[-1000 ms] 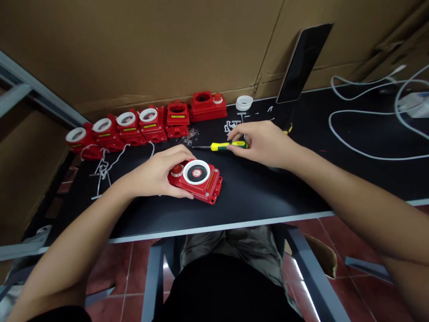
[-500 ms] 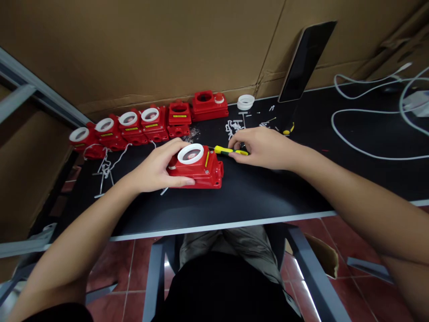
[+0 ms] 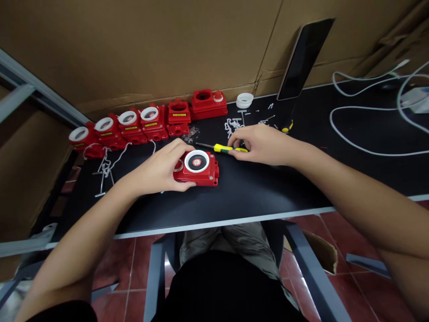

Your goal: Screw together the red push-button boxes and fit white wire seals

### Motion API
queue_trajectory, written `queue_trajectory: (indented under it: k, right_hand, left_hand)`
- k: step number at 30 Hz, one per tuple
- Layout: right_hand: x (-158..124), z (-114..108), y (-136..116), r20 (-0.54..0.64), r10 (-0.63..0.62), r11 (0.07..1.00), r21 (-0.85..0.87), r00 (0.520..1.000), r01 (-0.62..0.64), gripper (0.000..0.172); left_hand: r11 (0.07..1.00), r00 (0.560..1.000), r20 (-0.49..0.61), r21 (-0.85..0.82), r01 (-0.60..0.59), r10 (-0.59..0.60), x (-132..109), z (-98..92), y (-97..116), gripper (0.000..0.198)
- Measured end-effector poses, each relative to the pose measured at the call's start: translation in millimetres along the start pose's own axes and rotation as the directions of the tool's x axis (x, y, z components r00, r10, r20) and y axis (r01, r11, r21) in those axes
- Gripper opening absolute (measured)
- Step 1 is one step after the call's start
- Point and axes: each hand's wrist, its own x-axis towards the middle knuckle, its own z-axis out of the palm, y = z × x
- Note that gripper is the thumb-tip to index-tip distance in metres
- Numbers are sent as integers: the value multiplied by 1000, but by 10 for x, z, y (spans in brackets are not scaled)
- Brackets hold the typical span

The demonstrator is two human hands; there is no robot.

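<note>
My left hand (image 3: 167, 166) is wrapped round the left end of a red box (image 3: 208, 175) with a white ring (image 3: 205, 154) on top. Inside the ring is a dark disc with a red-and-white centre. Between the fingers of my right hand (image 3: 250, 143) is the handle of a yellow-and-green screwdriver (image 3: 221, 148). Its thin shaft points left, just behind the box, with the tip apart from it. Part of the box's left end is hidden under my left hand.
Several red boxes (image 3: 157, 127) line the back left, some with white rings. White rings (image 3: 244, 100), small hardware and white cord (image 3: 231, 127) lie behind my right hand. A dark panel (image 3: 306, 58) leans on the cardboard. A white cable (image 3: 335, 125) loops at right; metal T-bars (image 3: 102, 183) lie left.
The red box has tipped to face me more, so the disc inside its ring shows more fully. The screwdriver's shaft now shows behind the box; my right hand has barely moved.
</note>
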Motion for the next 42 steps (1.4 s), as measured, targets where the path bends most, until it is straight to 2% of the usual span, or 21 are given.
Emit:
queue_trajectory:
  k: [9, 14, 17, 19, 26, 31, 33, 37, 42]
  right_hand:
    - [-27, -46, -1, -16, -6, 1000, -4, 1000, 6, 33]
    - [-31, -205, 99, -207, 53, 998, -18, 977, -58, 31]
    - [-29, -311, 235, -298, 157, 986, -13, 942, -168, 48]
    - [-21, -347, 335, -320, 178, 983, 25, 930, -180, 52]
    - [50, -243, 615, -335, 70, 998, 31, 940, -63, 27]
    - [77, -168, 665, -330, 99, 992, -39, 939, -119, 25]
    - [74, -199, 658, -369, 177, 977, -45, 912, -207, 24]
    - [10, -396, 668, -459, 350, 924, 23, 817, -382, 17]
    - [-90, -598, 830, -521, 409, 901, 104, 749, -420, 15]
  left_hand:
    - [999, 999, -31, 35, 21, -19, -7, 19, -39, 84]
    - [999, 999, -40, 30, -15, 16, -37, 13, 35, 75]
    - [997, 997, -36, 37, -65, 67, -59, 21, 111, 69]
    - [994, 994, -39, 51, -97, 99, -71, 45, 161, 67]
    - [979, 974, -130, 105, -175, 188, -97, 192, 229, 71]
    - [982, 981, -84, 76, -171, 177, -79, 307, 202, 74]
    - [987, 987, -59, 75, -142, 147, -74, 314, 213, 76]
    - [986, 992, -47, 122, -114, 121, -78, 252, 262, 71]
    - [981, 990, -21, 137, -136, 140, -71, 170, 231, 71]
